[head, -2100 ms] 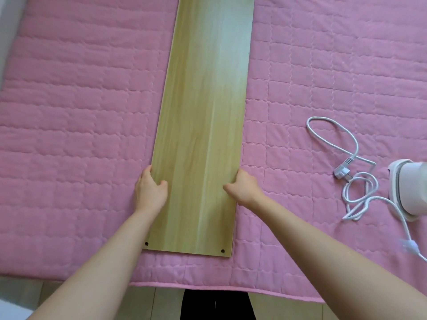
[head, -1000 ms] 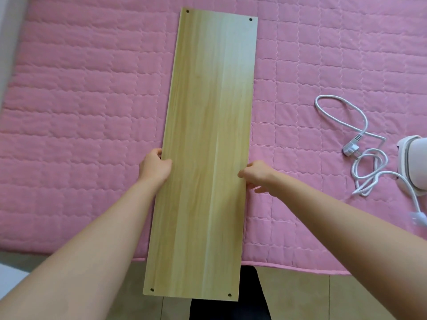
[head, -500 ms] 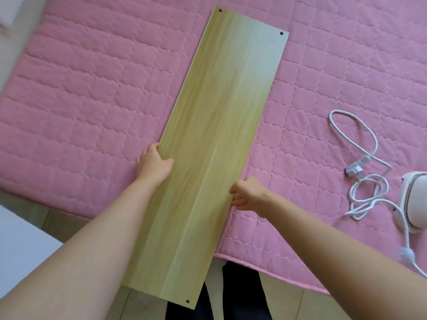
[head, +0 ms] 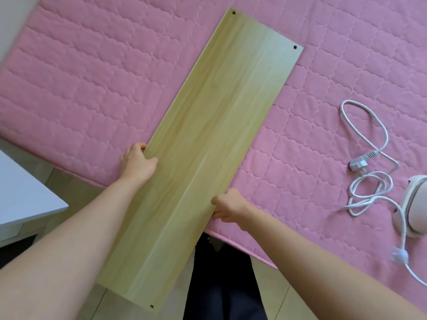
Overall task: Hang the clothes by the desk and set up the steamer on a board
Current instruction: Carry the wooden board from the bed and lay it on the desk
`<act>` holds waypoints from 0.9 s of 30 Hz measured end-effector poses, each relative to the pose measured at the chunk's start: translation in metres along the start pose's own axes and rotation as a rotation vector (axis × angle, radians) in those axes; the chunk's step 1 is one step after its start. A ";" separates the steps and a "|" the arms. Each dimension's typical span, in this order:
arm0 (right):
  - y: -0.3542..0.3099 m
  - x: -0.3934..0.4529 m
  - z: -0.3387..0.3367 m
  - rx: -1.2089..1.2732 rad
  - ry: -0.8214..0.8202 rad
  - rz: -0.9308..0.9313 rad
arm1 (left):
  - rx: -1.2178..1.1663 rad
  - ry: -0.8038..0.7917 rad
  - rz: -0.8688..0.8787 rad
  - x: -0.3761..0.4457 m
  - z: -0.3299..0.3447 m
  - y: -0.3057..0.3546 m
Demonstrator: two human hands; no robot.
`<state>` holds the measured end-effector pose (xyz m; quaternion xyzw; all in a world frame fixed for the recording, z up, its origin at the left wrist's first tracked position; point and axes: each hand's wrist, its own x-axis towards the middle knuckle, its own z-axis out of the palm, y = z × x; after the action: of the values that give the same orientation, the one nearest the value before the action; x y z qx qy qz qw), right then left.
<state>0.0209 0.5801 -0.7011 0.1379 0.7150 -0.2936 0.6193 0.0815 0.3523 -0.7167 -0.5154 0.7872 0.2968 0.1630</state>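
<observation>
- My left hand (head: 138, 163) grips the left long edge of the board (head: 208, 139), thumb lying on the top face and fingers curled under the edge.
- My right hand (head: 227, 205) pinches the right long edge, thumb on top, fingers tucked beneath, a little nearer my body than the left.
- The board lies between my 2 hands, so each hand reaches inward to it; neither is free.
- The board's long axis runs on a slant, from its near end by my left forearm up and away to the right, toward the far corner with the 2 dark holes.
- The far part sits over the pink quilt (head: 92, 88); the near end overhangs the quilt's edge above the floor. I cannot tell whether the far end rests on the quilt or is lifted off it.
- The steamer (head: 413, 204) sits on the quilt well off to my right, with its white cord (head: 369, 144) coiled between it and the board, touching neither.
- My right hand is the nearer 1 to the steamer, so I judge it would fetch the steamer once the board is settled.
- Since the steamer must end up on the board, that slant matters: I would bring the board down flat, clear of the cord.
</observation>
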 end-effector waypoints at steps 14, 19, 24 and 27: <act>-0.048 0.011 -0.044 0.170 0.256 -0.017 | -0.275 -0.188 -0.202 0.030 -0.005 -0.004; -0.055 0.005 -0.055 0.119 0.241 -0.024 | -0.276 -0.138 -0.132 0.001 -0.022 0.018; -0.074 -0.021 -0.064 -0.228 0.330 -0.259 | -0.234 -0.053 -0.051 -0.028 -0.035 0.032; -0.094 -0.044 -0.063 -0.530 0.377 -0.541 | -0.229 -0.023 -0.018 -0.053 -0.044 0.038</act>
<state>-0.0738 0.5503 -0.6309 -0.1676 0.8770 -0.2211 0.3923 0.0716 0.3732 -0.6415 -0.5343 0.7414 0.3895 0.1148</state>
